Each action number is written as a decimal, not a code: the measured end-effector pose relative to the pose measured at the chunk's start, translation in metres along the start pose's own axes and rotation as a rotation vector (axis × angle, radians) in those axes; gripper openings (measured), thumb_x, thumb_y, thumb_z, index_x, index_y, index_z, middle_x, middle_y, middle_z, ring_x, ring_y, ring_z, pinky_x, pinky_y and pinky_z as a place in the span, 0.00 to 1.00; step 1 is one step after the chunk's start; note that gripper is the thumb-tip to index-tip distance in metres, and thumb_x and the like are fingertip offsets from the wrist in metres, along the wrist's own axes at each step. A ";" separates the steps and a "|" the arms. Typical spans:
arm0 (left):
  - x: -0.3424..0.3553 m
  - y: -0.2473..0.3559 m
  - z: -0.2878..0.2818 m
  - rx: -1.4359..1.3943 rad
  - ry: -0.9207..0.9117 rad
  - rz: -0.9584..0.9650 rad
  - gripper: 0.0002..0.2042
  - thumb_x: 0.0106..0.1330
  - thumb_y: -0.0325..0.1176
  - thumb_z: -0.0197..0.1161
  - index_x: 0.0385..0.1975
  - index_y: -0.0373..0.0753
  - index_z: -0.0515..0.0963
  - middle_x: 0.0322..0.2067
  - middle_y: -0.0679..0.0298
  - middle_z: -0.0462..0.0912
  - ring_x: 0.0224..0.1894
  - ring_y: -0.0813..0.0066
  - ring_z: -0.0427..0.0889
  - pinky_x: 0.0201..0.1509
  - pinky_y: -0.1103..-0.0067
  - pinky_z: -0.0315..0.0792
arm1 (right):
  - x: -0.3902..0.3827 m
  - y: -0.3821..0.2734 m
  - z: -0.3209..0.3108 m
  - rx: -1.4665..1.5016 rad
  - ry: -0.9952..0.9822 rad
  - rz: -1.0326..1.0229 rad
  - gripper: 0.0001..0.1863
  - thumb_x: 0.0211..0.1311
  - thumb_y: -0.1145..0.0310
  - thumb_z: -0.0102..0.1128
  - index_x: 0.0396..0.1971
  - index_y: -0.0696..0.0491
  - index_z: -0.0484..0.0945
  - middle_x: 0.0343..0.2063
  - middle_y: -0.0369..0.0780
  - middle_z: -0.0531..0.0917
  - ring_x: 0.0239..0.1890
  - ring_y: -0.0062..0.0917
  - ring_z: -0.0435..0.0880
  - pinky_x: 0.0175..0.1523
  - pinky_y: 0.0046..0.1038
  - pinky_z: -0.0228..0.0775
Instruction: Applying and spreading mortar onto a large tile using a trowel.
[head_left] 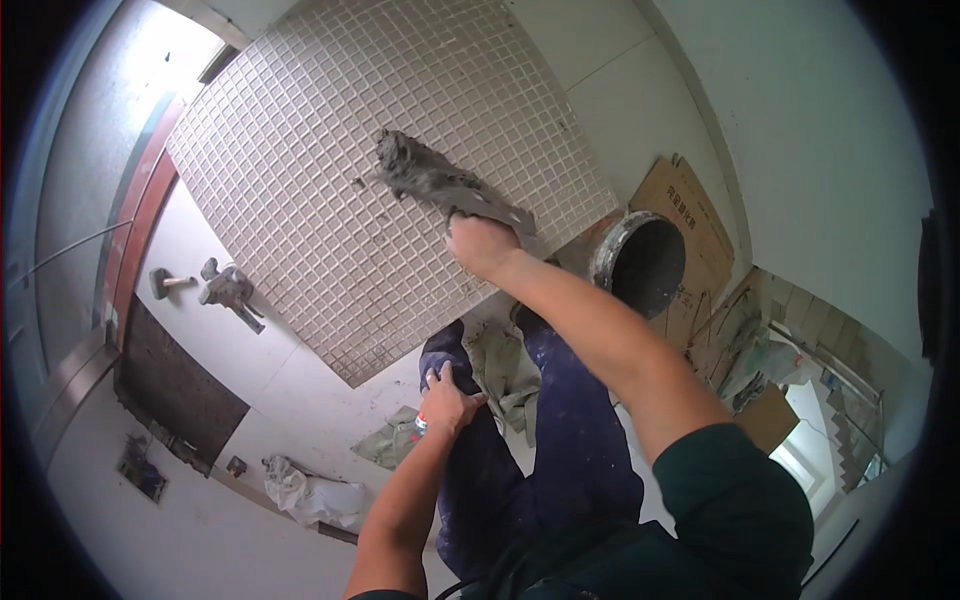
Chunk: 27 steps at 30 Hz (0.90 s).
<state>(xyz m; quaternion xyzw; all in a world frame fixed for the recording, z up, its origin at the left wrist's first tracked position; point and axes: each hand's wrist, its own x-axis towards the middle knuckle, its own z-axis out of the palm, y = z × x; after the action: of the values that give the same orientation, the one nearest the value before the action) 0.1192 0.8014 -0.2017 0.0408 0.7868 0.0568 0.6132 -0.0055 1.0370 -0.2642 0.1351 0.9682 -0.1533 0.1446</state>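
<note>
My right hand [482, 246] is closed around the handle of a trowel [500, 208], its blade piled with wet grey mortar [425, 168]. It is over the near half of a large tile [330, 200], whose grid-ribbed back faces up. Whether the blade touches the ribs I cannot tell. My left hand [449, 402] lies on my left knee, fingers spread and holding nothing. Beside that wrist shows a small red and white thing I cannot make out.
A bucket [645, 262] with a crusted rim stands right of the tile, against cardboard [690, 225]. On the left floor lie a mallet [168, 283] and a mortar-caked tool [232, 292]. A white bag [315, 495] sits lower left, a dark floor opening [175, 380] beyond it.
</note>
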 end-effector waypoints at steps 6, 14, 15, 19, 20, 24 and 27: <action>0.012 -0.003 0.008 0.009 -0.017 -0.017 0.51 0.45 0.52 0.78 0.71 0.45 0.60 0.69 0.46 0.60 0.66 0.48 0.69 0.65 0.61 0.69 | -0.092 0.000 -0.076 0.208 -0.241 0.143 0.18 0.64 0.53 0.58 0.30 0.55 0.78 0.27 0.51 0.85 0.34 0.47 0.86 0.38 0.46 0.78; 0.011 0.028 0.042 0.193 0.108 0.166 0.43 0.48 0.46 0.77 0.65 0.34 0.66 0.66 0.43 0.65 0.66 0.46 0.68 0.69 0.62 0.62 | -0.286 0.247 -0.060 0.210 -0.405 0.938 0.24 0.66 0.50 0.55 0.36 0.60 0.81 0.37 0.53 0.85 0.44 0.49 0.83 0.50 0.48 0.74; 0.020 0.046 0.054 0.122 0.217 0.389 0.39 0.51 0.43 0.75 0.63 0.33 0.68 0.65 0.43 0.66 0.65 0.45 0.68 0.69 0.62 0.62 | -0.294 0.292 -0.041 0.124 -0.499 0.831 0.22 0.66 0.52 0.55 0.33 0.60 0.82 0.35 0.52 0.85 0.41 0.48 0.84 0.47 0.46 0.75; 0.082 0.165 0.093 -0.145 0.345 0.772 0.23 0.65 0.33 0.65 0.56 0.27 0.73 0.54 0.40 0.77 0.58 0.43 0.76 0.64 0.63 0.68 | -0.251 0.394 0.034 0.268 -0.950 1.014 0.16 0.65 0.62 0.54 0.30 0.58 0.85 0.26 0.49 0.85 0.30 0.42 0.87 0.37 0.39 0.79; 0.109 0.203 0.108 -0.241 0.317 0.825 0.22 0.68 0.36 0.62 0.56 0.27 0.73 0.53 0.40 0.78 0.58 0.43 0.76 0.63 0.64 0.68 | -0.247 0.441 0.075 0.178 -1.097 0.842 0.15 0.64 0.63 0.55 0.33 0.58 0.85 0.25 0.49 0.85 0.26 0.40 0.87 0.34 0.38 0.79; 0.195 0.307 0.129 -0.560 0.148 0.759 0.24 0.76 0.43 0.50 0.58 0.26 0.72 0.51 0.48 0.80 0.54 0.62 0.79 0.60 0.72 0.69 | -0.193 0.441 0.154 0.230 -0.801 0.927 0.13 0.63 0.65 0.53 0.36 0.55 0.85 0.36 0.48 0.87 0.37 0.35 0.88 0.45 0.42 0.78; 0.229 0.374 0.161 -0.631 0.118 0.934 0.27 0.80 0.48 0.42 0.54 0.25 0.73 0.41 0.62 0.77 0.44 0.73 0.73 0.53 0.81 0.67 | -0.188 0.482 0.207 0.118 -0.678 0.893 0.14 0.61 0.65 0.57 0.43 0.51 0.85 0.45 0.45 0.86 0.49 0.33 0.86 0.51 0.39 0.78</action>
<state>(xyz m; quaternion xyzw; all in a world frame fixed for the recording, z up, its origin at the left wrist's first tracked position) 0.2177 1.2085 -0.4083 0.1963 0.6629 0.5567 0.4606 0.3644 1.3683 -0.5161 0.4826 0.7062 -0.1658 0.4909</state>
